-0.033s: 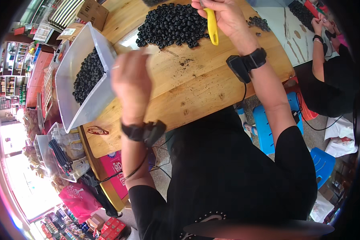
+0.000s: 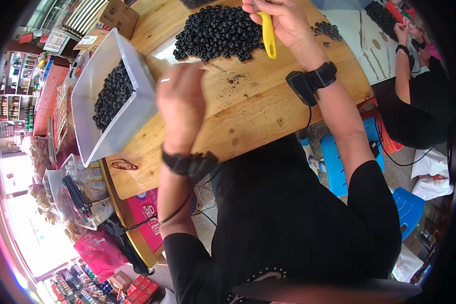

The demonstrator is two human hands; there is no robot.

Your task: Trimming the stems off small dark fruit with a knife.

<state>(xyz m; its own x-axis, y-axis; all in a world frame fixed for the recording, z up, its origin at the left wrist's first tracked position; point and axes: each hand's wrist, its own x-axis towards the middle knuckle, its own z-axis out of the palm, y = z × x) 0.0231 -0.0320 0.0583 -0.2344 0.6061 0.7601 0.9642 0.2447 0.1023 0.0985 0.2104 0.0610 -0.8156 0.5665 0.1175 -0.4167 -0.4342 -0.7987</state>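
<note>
Wears a black short-sleeved top (image 2: 283, 202) across the lower middle of the frame, with a black wrist device (image 2: 175, 163) strapped on the left and another black wrist device (image 2: 323, 75) on the right. Holds the left hand (image 2: 180, 109) over the wooden counter (image 2: 261, 116), left of centre, back upward, fingers blurred and partly hidden; cannot tell the opening of that grip, nor any contents. Holds the right hand (image 2: 286, 25) at the top edge, right of centre, with the grip closed, thumb and fingers round the upper end of a yellow-handled tool (image 2: 269, 40), handle slanting down the frame. Cannot make out the tool's far end.

Has dark crumbs (image 2: 235, 79) scattered about mid-counter, and a reddish-brown loop (image 2: 124, 164) near the counter's left corner. Has just left of the left hand a clear plastic tub (image 2: 143, 96), partly filled with black pieces (image 2: 112, 96). Beyond, at top centre, has a broad pile of small round black pieces (image 2: 218, 33), some with holes, and right of the right hand a smaller cluster (image 2: 327, 30).

Farther off, has a blue stool (image 2: 335, 164) at right, a co-worker in black (image 2: 423, 99) beside a white table (image 2: 372, 55) at upper right, and cardboard boxes (image 2: 119, 21) at upper left.
</note>
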